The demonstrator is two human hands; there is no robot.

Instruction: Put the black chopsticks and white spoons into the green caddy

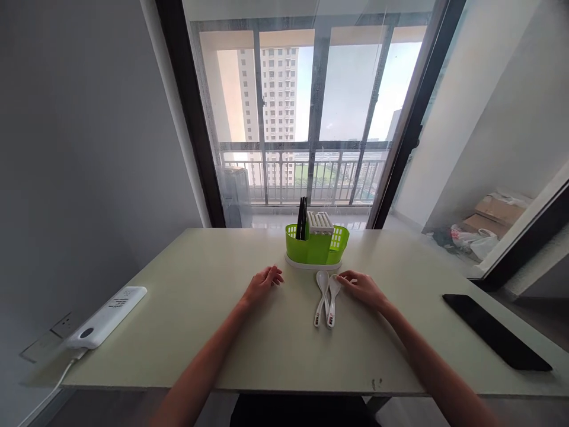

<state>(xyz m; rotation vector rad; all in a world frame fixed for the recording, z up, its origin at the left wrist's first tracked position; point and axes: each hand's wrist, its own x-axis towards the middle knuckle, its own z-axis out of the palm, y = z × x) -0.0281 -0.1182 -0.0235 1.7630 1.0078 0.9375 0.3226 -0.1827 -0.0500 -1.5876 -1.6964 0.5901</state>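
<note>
On the pale table (178,296), a bright green utensil caddy (317,252) with a white base stands near the far edge, black chopsticks (302,218) upright in its left part and a white slotted cover (320,222) over its middle. Just in front of the caddy, white spoons (332,303) lie overlapping, bowls toward it and dark-marked handle ends away from it (whether a third is tucked under the two plain ones is hard to tell). The right hand (362,289), in front of the caddy's right end, has its fingertips at the bowl of the right-hand spoon; whether they pinch it or merely touch it, I cannot tell. The left hand (263,286) rests forward and left of the caddy, fingers loosely curled around nothing. Well left of the caddy lies a white power strip (109,317) with a cable; well to its right, a flat black slab (495,332). Behind it rises a large window (347,101).
</note>
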